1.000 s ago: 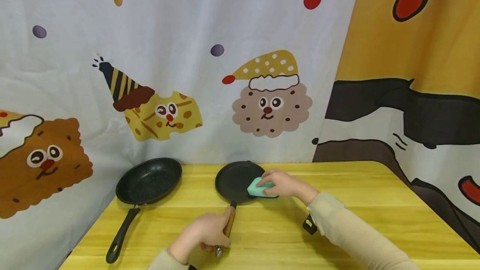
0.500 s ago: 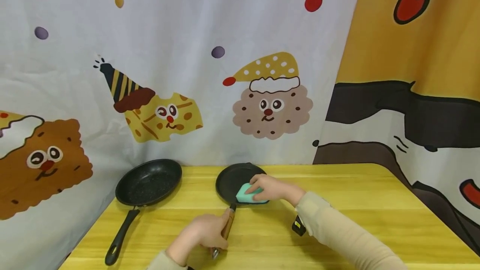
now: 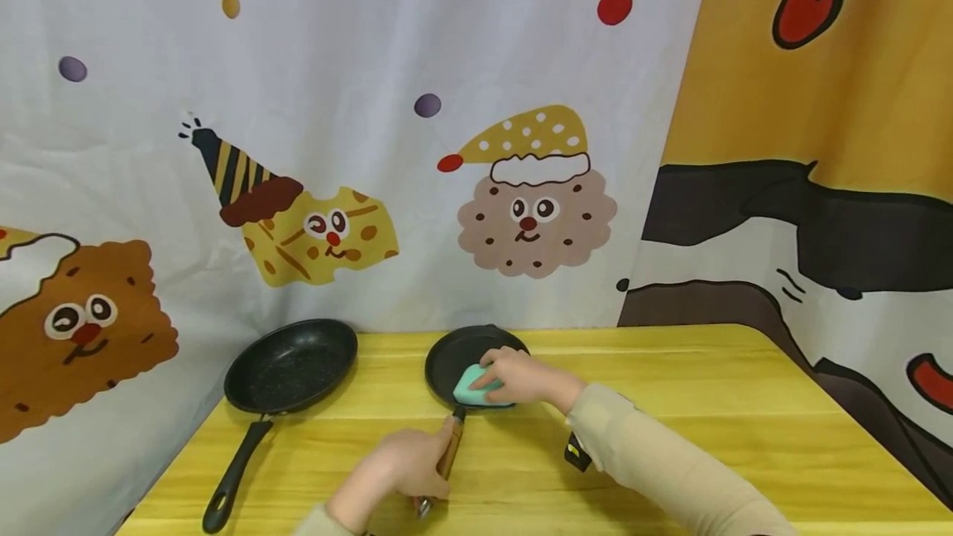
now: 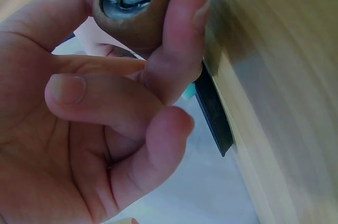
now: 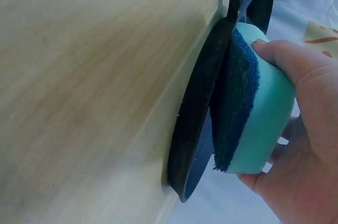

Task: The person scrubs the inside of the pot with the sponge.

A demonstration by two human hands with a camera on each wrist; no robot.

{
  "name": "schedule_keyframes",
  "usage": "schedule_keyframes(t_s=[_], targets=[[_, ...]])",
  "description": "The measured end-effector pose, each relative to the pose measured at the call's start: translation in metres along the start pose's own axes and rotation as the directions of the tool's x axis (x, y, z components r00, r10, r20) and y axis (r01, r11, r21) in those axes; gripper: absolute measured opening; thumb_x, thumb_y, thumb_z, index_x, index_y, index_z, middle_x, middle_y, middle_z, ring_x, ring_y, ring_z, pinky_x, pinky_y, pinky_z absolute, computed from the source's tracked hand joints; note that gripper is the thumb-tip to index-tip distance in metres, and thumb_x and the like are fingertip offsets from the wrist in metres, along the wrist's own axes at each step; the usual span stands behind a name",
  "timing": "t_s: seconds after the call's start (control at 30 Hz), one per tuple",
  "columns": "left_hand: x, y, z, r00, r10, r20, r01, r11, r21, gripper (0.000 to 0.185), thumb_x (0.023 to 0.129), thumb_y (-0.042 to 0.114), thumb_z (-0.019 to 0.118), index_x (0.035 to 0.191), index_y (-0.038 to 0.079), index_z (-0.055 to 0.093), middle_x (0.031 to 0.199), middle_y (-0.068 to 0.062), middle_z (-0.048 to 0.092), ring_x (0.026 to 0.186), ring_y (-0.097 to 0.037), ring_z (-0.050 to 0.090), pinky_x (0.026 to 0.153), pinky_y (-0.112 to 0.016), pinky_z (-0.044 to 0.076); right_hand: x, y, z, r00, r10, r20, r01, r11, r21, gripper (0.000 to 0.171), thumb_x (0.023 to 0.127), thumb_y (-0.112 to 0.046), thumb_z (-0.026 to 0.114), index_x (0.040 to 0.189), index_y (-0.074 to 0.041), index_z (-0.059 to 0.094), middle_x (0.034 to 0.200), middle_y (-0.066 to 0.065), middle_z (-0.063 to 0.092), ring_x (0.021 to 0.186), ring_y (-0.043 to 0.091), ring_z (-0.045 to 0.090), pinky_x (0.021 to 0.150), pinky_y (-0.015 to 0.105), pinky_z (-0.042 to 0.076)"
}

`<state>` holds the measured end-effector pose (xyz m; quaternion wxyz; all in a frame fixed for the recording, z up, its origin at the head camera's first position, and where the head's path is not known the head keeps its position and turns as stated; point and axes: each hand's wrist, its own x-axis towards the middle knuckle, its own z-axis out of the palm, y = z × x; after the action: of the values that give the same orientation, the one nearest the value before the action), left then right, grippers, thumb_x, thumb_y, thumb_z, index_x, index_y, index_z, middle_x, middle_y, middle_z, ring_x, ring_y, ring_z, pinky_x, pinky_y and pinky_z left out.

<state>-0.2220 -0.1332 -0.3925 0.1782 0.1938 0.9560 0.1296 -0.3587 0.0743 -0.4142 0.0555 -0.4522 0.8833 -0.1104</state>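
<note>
**Sponge on the small pan**

Cartoon-printed curtains (image 3: 476, 147) hang behind a yellow wooden worktop (image 3: 707, 387); no writing can be read anywhere. Near the middle sits a small black pan (image 3: 457, 354). The left hand (image 3: 402, 466) curls round its brown handle (image 3: 452, 445), whose metal ring shows at the wrist view's cut-off top edge. The right hand (image 3: 521, 375) grips a green sponge (image 3: 469, 387), dark scouring side against the pan. A second black pan (image 3: 290, 366) lies well to the left. A small dark object under the right sleeve is hard to make out.
</note>
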Motion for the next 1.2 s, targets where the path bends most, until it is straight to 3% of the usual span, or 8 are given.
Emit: schedule_keyframes(t_s=[0.4,1.0,1.2], targets=[[-0.001,-0.004,-0.001,0.999,0.045,0.01,-0.045,0.997,-0.058,0.086,0.08,0.024,0.073,0.15,-0.003,0.03,0.059,0.003,0.054,0.047,-0.011,0.051,0.056,-0.026,0.044,0.008,-0.006,-0.002,0.997,0.021,0.073,-0.007,0.981,-0.194,0.038,0.097,-0.032,0.059,0.135,-0.038,0.058,0.138,0.006,0.046,0.122,0.027,0.042,0.092,0.051,0.04],[-0.002,-0.004,-0.002,0.998,0.059,0.038,-0.054,0.992,-0.115,0.086,0.082,0.023,0.073,0.15,-0.003,0.028,0.058,0.003,0.056,0.044,-0.017,0.057,0.047,-0.025,0.044,0.014,-0.013,0.0,0.993,0.065,0.102,-0.049,0.986,-0.156,0.04,0.099,-0.03,0.057,0.137,-0.041,0.054,0.14,0.005,0.042,0.123,0.027,0.041,0.096,0.056,0.037],[-0.001,-0.006,-0.001,0.998,0.054,0.034,-0.05,0.992,-0.113,0.086,0.081,0.022,0.074,0.15,-0.003,0.028,0.059,0.002,0.056,0.044,-0.017,0.057,0.048,-0.025,0.044,0.022,-0.017,0.0,0.994,0.056,0.095,-0.036,0.978,-0.204,0.04,0.099,-0.03,0.057,0.136,-0.044,0.054,0.138,0.004,0.043,0.121,0.025,0.041,0.096,0.055,0.039]])
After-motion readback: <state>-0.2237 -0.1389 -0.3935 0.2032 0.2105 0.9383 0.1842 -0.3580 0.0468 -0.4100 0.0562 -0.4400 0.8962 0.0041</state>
